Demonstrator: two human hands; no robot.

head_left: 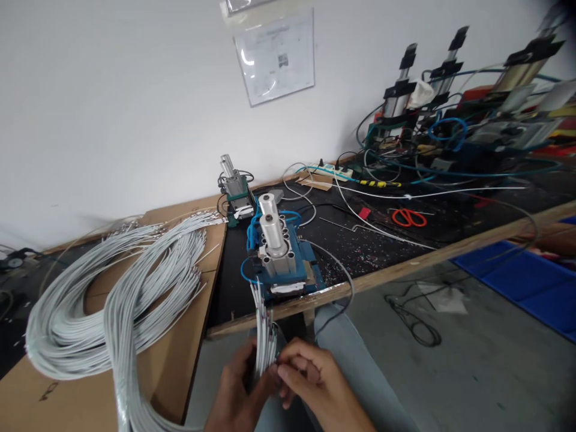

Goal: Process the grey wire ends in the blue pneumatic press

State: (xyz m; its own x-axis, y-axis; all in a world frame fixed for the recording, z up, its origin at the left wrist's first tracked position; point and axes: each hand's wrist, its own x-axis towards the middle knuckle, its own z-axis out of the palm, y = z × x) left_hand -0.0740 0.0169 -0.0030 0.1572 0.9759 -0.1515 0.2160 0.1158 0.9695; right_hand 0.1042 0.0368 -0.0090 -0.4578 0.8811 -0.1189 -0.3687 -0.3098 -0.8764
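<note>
A bundle of white cables (pixel 264 342) runs up from my hands toward the table's front edge. My left hand (pixel 243 384) is closed around this bundle from the left. Beside it, my right hand (pixel 306 372) has thumb and fingertips pinched together at the bundle's right side; what sits between them is too small to make out. Just beyond the cable ends stands a blue pneumatic press (pixel 281 252) with a silver cylinder. The long coils of white cable (pixel 121 324) lie to my left on cardboard.
A second small press (pixel 234 186) stands farther back. Red-handled scissors (pixel 408 218), a power strip (pixel 330 171) and loose wires lie on the black tabletop (pixel 360 252). More machines (pixel 398 102) crowd the far right. A blue bin (pixel 517 288) sits below the table's right side.
</note>
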